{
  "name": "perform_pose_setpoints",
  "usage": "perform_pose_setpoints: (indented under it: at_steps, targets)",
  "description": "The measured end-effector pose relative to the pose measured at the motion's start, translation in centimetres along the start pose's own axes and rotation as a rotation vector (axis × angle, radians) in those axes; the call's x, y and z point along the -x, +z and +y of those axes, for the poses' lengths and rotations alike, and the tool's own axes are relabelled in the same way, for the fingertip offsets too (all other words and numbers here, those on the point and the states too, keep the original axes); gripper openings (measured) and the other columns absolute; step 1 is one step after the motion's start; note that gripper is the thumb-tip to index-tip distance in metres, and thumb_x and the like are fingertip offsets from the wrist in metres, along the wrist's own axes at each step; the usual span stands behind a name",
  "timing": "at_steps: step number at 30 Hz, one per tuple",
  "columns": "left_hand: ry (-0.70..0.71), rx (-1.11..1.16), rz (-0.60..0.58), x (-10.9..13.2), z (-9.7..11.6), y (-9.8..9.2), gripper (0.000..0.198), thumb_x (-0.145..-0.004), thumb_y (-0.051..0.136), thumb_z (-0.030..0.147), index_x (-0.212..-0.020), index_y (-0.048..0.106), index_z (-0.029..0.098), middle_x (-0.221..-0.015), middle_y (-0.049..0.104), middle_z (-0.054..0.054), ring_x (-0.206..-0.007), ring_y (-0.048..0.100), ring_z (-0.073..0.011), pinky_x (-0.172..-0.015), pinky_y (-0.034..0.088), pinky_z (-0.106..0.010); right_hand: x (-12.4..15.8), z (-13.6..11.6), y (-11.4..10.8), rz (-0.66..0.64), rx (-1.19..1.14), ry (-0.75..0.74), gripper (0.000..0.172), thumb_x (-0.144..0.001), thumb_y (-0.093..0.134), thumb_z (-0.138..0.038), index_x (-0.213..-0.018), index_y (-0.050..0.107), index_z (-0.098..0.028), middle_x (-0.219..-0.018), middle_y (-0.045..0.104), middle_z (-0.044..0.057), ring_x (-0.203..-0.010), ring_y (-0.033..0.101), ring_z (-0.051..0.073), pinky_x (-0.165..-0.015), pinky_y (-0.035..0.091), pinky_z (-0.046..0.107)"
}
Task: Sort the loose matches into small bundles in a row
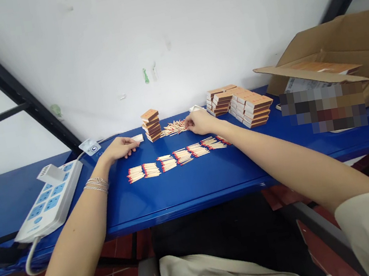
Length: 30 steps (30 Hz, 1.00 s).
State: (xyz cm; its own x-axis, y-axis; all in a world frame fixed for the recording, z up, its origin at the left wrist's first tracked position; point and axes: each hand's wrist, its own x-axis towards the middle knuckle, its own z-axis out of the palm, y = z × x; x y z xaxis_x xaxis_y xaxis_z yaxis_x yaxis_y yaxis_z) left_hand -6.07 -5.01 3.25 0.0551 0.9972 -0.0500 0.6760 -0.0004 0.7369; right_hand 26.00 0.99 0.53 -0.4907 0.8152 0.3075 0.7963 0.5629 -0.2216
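Observation:
My left hand [119, 148] rests on the blue table with its fingers loosely apart. Its fingertips are beside a small white matchbox tray [138, 138]. At the right end of a loose heap of red-tipped matches [173, 128], my right hand [200, 122] has thumb and fingers together in a pinch on matches; how many is hidden. Another white tray [196, 108] shows partly behind that hand. Nearer to me, several small bundles of matches [167, 163] lie in a row, the rightmost partly covered by my right forearm. A stack of matchboxes [151, 125] stands left of the heap.
Many stacked matchboxes [249, 103] stand at the back right by the wall. An open cardboard box [334, 46] with more orange packs sits at the far right, a blurred patch before it. A white power strip [49, 201] and a card [90, 147] lie left.

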Motion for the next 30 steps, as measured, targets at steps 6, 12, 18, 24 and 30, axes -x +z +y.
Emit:
perform_pose_setpoints:
  at_steps: [6,12,18,24,30]
  targets:
    - [0.004,0.015,0.001,-0.3,-0.2,0.0,0.029,-0.063,0.08,0.041,-0.067,0.067,0.015,-0.057,0.058,0.001,-0.044,0.045,-0.0075,-0.04,0.035,-0.022,-0.1,0.1,0.0,0.025,-0.018,-0.006,0.02,-0.072,0.058,-0.013,-0.086,0.072,-0.017,-0.085,0.073,0.005,-0.079,0.063,0.018,-0.078,0.044,0.029]
    - [0.011,0.001,-0.011,-0.4,-0.5,0.0,0.03,-0.066,0.078,0.043,-0.069,0.067,0.015,-0.059,0.057,0.001,-0.045,0.045,-0.0072,-0.041,0.035,-0.021,0.0,0.2,-0.9,0.105,-0.227,0.046,0.019,-0.074,0.062,-0.015,-0.088,0.073,-0.012,-0.083,0.074,0.009,-0.076,0.065,0.017,-0.075,0.049,0.028]
    - [0.02,0.001,-0.018,-0.7,-0.8,-0.1,0.03,-0.066,0.078,0.043,-0.07,0.067,0.016,-0.058,0.057,0.001,-0.046,0.046,-0.0076,-0.041,0.035,-0.021,1.2,-0.7,-1.2,-0.21,-0.476,-0.046,0.016,-0.069,0.074,-0.019,-0.084,0.073,-0.016,-0.077,0.074,0.005,-0.07,0.068,0.016,-0.07,0.052,0.027]
    - [0.018,0.008,-0.012,-0.7,-0.8,-0.1,0.03,-0.064,0.08,0.041,-0.069,0.067,0.015,-0.056,0.057,0.0,-0.046,0.047,-0.0082,-0.04,0.035,-0.021,1.8,-1.5,-1.9,-0.348,-0.488,-0.048,0.021,-0.064,0.075,-0.017,-0.085,0.074,-0.015,-0.08,0.075,0.005,-0.073,0.069,0.017,-0.068,0.052,0.026]
    - [0.009,-0.005,-0.003,-0.6,-0.5,0.0,0.027,-0.067,0.078,0.038,-0.068,0.067,0.014,-0.055,0.057,0.001,-0.044,0.045,-0.0072,-0.039,0.034,-0.021,1.8,-1.5,-2.3,-0.438,-0.504,-0.077,0.025,-0.064,0.074,-0.02,-0.088,0.076,-0.016,-0.079,0.076,0.004,-0.078,0.07,0.018,-0.072,0.053,0.025]
